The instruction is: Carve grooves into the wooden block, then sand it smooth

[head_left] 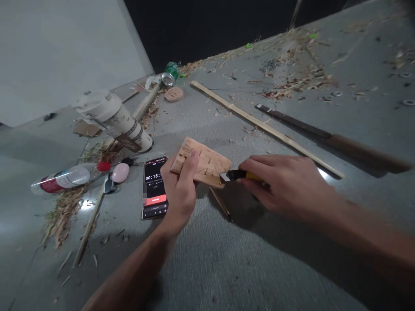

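Note:
My left hand [180, 190] grips a flat scored wooden block [204, 163], thumb on top, holding it just above the grey floor. My right hand [285, 183] is closed around a yellow utility knife [236, 175]. Its short blade touches the block's right edge. A thin stick [221, 203] lies on the floor under the block. A phone [154, 188] with a running timer lies just left of my left hand.
A long bamboo strip [266, 127] and a large knife [324, 134] lie beyond my right hand. At left lie stacked paper cups [113, 119], a plastic bottle [68, 178], a pink oval object [120, 172], a green can [170, 73] and scattered shavings [65, 211].

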A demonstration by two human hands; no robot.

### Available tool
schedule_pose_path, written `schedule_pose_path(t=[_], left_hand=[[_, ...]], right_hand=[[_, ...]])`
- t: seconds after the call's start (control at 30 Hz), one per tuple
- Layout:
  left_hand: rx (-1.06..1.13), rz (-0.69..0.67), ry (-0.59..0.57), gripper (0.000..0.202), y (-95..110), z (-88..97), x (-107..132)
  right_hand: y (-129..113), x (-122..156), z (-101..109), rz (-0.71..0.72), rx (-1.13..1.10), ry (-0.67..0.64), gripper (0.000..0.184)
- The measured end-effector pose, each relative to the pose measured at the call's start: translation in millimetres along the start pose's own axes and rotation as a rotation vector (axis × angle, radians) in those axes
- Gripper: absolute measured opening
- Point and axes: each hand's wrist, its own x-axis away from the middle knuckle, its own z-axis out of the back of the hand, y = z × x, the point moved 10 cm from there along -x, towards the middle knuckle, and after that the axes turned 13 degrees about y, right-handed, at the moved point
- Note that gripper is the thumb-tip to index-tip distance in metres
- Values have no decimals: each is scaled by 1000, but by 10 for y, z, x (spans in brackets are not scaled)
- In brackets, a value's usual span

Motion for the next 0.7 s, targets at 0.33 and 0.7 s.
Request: schedule_pose_path(t=[0.33, 0.7], left_hand=[[178, 57, 3, 22, -58, -1, -9], [284, 83, -229, 26, -25, -252, 156]], right_hand=[[-42, 14, -112, -2, -140, -30, 30], [-39, 38, -216, 30, -147, -87, 31]])
